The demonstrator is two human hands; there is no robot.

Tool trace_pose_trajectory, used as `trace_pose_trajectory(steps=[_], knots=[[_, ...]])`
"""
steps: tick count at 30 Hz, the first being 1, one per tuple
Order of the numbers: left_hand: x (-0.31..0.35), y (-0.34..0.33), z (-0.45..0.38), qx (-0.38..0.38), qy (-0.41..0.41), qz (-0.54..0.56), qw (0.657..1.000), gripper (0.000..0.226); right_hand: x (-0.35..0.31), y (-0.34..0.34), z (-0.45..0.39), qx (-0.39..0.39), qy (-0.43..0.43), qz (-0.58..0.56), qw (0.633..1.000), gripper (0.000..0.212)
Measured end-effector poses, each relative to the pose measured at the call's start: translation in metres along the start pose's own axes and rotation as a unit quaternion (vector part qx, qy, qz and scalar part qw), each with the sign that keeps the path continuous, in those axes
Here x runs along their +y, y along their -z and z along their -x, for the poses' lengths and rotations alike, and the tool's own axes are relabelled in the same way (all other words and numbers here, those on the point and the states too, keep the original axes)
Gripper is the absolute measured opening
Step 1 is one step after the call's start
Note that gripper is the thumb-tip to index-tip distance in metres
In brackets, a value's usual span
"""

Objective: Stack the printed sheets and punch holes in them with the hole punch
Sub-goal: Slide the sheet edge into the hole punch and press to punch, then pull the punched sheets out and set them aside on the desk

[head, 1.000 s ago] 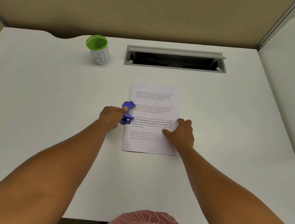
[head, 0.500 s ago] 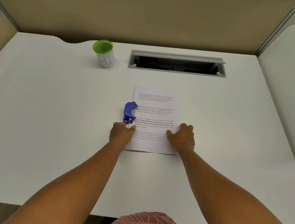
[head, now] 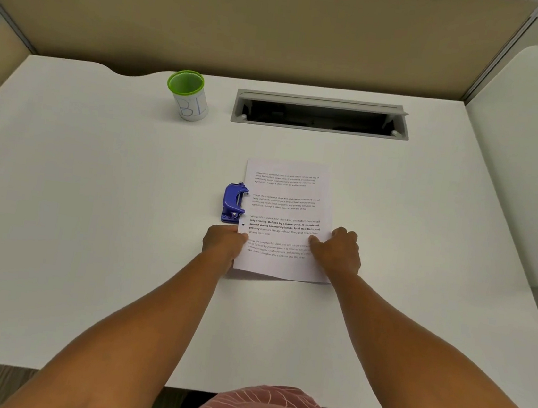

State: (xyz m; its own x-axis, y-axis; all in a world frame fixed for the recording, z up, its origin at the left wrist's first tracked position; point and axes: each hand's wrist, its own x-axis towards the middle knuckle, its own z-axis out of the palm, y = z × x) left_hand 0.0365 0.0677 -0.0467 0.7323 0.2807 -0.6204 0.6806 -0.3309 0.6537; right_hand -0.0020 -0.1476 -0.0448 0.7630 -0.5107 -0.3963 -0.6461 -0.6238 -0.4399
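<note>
The stack of white printed sheets with black paragraphs of text point(head: 284, 219) lies flat on the white desk point(head: 91, 217), about the middle of it and square to me, with the small blue metal hole punch point(head: 233, 202) sitting against its left edge, its mouth over the margin. One dark dot, which I take for a punched hole, shows in the left margin just below the punch. My left hand point(head: 223, 242) is pinching the left edge of the sheets near their lower corner, fingers curled closed on the paper; my right hand point(head: 337, 252) is closed on the right edge in the same way, thumb on top. The near edge of the stack bows up a little off the desk. What I worry about from here: if I pull or lift with one hand more than the other, the sheets could fan apart and the holes would no longer line up through the stack. With the punch over the margin, any tug might tear the paper or drag the punch along. A white cup with a green rim point(head: 187, 95) stands well apart at the back, beside the grey cable slot point(head: 319, 114), out of harm's way
</note>
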Motion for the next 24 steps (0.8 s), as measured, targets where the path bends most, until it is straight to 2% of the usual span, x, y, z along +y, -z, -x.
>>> trace_pose_trajectory(steps=[14, 24], knots=[[0.007, -0.003, 0.006, -0.100, -0.027, 0.038, 0.994, 0.037, 0.013, 0.012, -0.011, 0.017, -0.050, -0.046, 0.998, 0.064], [0.016, 0.011, 0.006, -0.140, -0.050, 0.075, 0.986, 0.034, 0.012, 0.027, -0.022, 0.004, -0.067, -0.188, 0.980, 0.071]])
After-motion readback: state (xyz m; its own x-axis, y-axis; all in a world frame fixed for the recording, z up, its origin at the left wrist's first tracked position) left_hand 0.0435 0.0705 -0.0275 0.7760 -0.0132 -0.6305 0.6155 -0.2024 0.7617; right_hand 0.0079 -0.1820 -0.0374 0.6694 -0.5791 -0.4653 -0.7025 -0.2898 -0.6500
